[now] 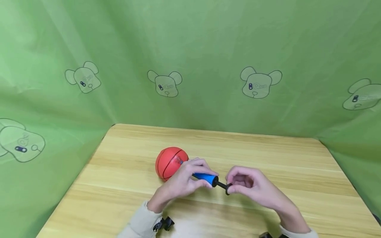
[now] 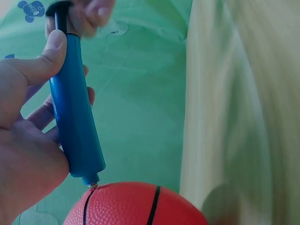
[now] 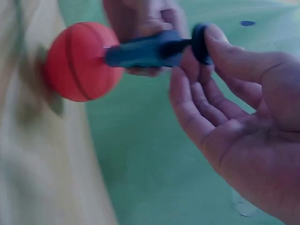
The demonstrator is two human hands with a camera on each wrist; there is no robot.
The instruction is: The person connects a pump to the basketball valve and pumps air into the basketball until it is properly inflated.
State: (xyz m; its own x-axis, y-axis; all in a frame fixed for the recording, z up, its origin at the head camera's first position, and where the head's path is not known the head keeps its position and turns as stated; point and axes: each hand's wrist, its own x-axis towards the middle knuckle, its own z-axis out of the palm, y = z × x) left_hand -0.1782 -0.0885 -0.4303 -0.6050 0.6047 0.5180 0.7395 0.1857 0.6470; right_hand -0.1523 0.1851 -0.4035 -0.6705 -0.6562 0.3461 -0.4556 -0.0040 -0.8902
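A blue hand pump with a black plunger lies in the grip of my left hand, fingers and thumb curled round its barrel. The pump's nozzle end meets a small red basketball with black lines, as the left wrist view shows. My right hand pinches the black disc-shaped handle at the plunger's end between thumb and fingers. A length of black rod shows between barrel and handle. In the head view my left hand covers part of the barrel.
The light wood table spreads beneath both hands and the ball. Green cloth printed with bear heads hangs along its back and sides. Black camera mounts sit at both wrists, by the pale sleeves.
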